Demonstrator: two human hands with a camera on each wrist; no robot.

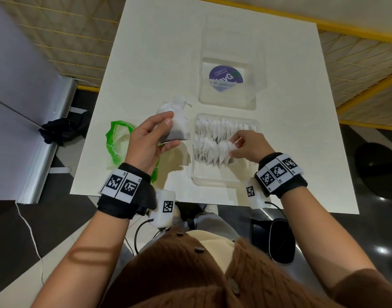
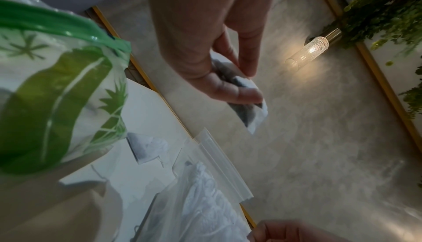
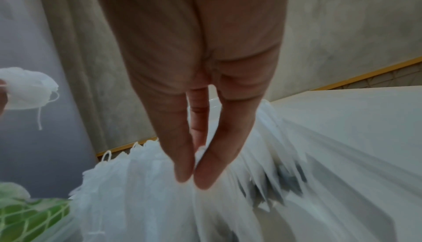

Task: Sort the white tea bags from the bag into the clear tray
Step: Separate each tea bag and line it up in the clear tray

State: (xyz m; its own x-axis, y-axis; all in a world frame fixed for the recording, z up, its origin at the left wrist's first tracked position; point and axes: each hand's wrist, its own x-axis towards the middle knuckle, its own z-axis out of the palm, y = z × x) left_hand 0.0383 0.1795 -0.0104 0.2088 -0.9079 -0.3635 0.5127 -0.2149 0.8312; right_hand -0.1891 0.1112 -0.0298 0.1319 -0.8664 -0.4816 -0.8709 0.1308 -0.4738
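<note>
My left hand (image 1: 161, 134) holds a bunch of white tea bags (image 1: 175, 121) above the table, left of the clear tray (image 1: 212, 181). The left wrist view shows the thumb and fingers of that hand (image 2: 246, 87) pinching the tea bags (image 2: 253, 112). Two rows of upright tea bags (image 1: 215, 138) fill the far part of the tray. My right hand (image 1: 237, 147) pinches the top of one tea bag (image 1: 231, 146) at the right end of the near row; its fingertips (image 3: 194, 175) press together on it. The green-printed plastic bag (image 1: 117, 143) lies left of my left hand.
A clear lid or box (image 1: 228, 85) with a purple round sticker lies beyond the tray. One loose tea bag (image 2: 146, 148) lies on the white table (image 1: 146, 63) behind the held bunch. The table's near edge runs under my wrists. A black cloth (image 1: 61, 130) lies on the floor at left.
</note>
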